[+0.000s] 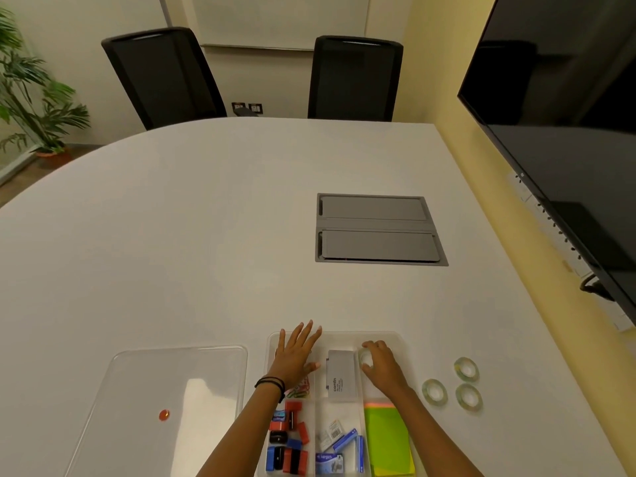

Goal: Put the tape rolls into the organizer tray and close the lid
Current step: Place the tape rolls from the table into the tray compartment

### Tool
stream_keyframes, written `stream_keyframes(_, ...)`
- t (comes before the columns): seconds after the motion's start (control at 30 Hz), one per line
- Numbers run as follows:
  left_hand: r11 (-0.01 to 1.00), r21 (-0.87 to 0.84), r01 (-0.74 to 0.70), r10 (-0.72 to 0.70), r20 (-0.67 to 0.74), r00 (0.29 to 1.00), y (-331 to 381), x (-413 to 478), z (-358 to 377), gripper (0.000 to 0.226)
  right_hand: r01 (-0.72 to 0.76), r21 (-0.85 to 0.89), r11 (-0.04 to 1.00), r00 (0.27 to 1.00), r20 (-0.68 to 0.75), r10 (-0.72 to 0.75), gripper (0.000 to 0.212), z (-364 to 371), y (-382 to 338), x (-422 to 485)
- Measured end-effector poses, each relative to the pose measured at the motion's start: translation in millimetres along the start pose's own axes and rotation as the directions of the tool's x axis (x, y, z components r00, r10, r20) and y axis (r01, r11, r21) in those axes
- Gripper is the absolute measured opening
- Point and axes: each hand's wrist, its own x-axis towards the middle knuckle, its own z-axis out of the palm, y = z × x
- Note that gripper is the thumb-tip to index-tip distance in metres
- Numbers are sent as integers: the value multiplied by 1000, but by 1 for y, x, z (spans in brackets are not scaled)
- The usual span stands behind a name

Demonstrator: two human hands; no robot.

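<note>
— What's that white bench [192,235] carrying?

— Close to the near edge, a clear organizer tray [395,339] with compartments. Just left of it lies a clear lid [144,380], flat on the surface, with a small red dot on it.

— And to the right?

— Three tape rolls, lying flat and near one another: one closest to the tray [434,391], one farther back [466,368], one nearer the front [468,396]. None touches the tray.

— Anything farther out?

— A grey hatch [378,228] with two closed flaps, set flush into the top, well apart from the rest.
</note>
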Motion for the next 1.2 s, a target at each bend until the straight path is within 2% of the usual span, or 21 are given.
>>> stream_keyframes(0.33, 1000, 2, -3, 3, 4, 1000, -4, 3, 4, 72, 49, 308, 950, 991, -135, -7, 25, -46, 7, -12)
stream_keyframes(0.5, 1000, -10, -9, 9, 11, 1000, -4, 3, 3, 72, 41, 418, 908, 960, -270, 81, 22, -65, 29, -30)
stream_keyframes(0.63, 1000, -21, -7, 7, 4, 1000, -5, 2, 2, 73, -39, 473, 880, 926, -313, 209, 22, -64, 58, -45)
stream_keyframes(0.77, 1000, -24, -10, 10, 3, 1000, -5, 3, 2, 73, -135, 427, 894, 921, -279, 272, 26, -52, 87, -63)
stream_keyframes(1.03, 1000, -27, -12, 12, 9, 1000, -6, 3, 3, 73, -134, 309, 942, 971, -150, 188, 57, -38, 98, -89)
stream_keyframes(1.2, 1000, -9, -12, 12, 15, 1000, -6, 4, 3, 73, -122, 119, 985, 987, -86, 132, 63, -31, 96, -89)
